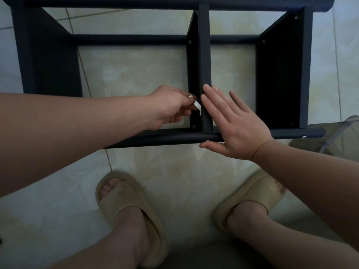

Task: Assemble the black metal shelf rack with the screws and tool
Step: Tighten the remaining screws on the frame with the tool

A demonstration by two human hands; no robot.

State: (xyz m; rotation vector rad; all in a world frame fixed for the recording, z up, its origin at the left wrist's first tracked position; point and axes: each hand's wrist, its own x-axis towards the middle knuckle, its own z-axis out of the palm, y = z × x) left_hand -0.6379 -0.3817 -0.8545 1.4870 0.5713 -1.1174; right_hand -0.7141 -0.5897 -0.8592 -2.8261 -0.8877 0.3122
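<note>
Since the rack (48, 55) is laid on the floor (136, 74) as a bolted frame, it is judged stiff, fairly heavy and smooth-painted, with round tubes that may be slippery. The right hand (239, 129) is spread flat, its fingers (211, 105) straight along the divider (205, 65), and nothing is gripped. Just left of those fingers, a small white scrap (197, 105) is pinched by the left hand (171, 105); what it is cannot be told. The rack is best held at the flat divider or at the front tube (174, 137) below the fingers.
</note>
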